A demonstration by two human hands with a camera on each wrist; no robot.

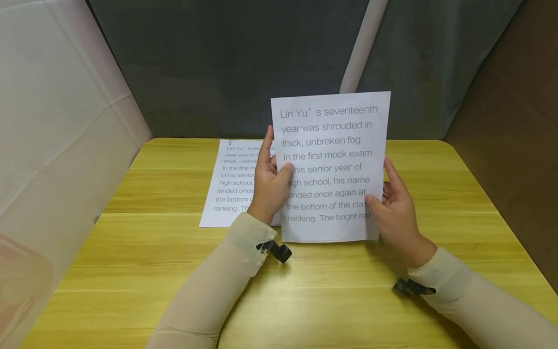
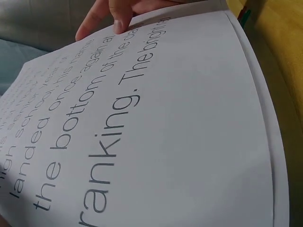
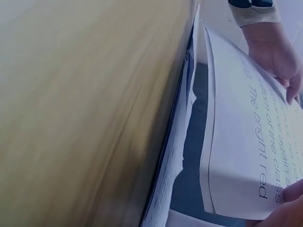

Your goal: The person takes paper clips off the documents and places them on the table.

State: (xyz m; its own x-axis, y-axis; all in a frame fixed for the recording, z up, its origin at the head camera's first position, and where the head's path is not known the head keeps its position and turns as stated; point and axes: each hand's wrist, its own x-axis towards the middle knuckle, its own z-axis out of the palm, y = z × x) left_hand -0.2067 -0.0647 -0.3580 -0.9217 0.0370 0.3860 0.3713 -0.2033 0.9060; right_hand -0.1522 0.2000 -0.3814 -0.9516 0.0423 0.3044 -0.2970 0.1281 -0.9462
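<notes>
A: Which step is in hand?
B: Holding up and evening the printed story pages [image 1: 329, 133], I'd judge. They stand tilted above the worktop [image 1: 327, 300], right of its middle and toward the far edge. Both wrist views show doubled margins, so there's more than one sheet.
A: And the hands?
B: Both are closed in a pinch. The left hand [image 1: 271, 186] has its thumb on the front of the left edge, fingers behind; the right hand [image 1: 396, 213] grips the right edge lower down, likewise.
A: What would the next move call for?
B: Keeping the edges flush, I think, with light pressure so the paper doesn't buckle.
A: What else is around?
B: A matching printed stack [image 1: 233, 194] lies left of centre, close to the worktop's far edge. What looks like a paper clip [image 1: 230, 142] sits on its top margin.
A: Anything in the way?
B: The held pages and left hand hide the stack's right side from the head view. There's also a small red-and-green item [image 2: 244, 16] past the pages' lower edge, too blurred to name.
</notes>
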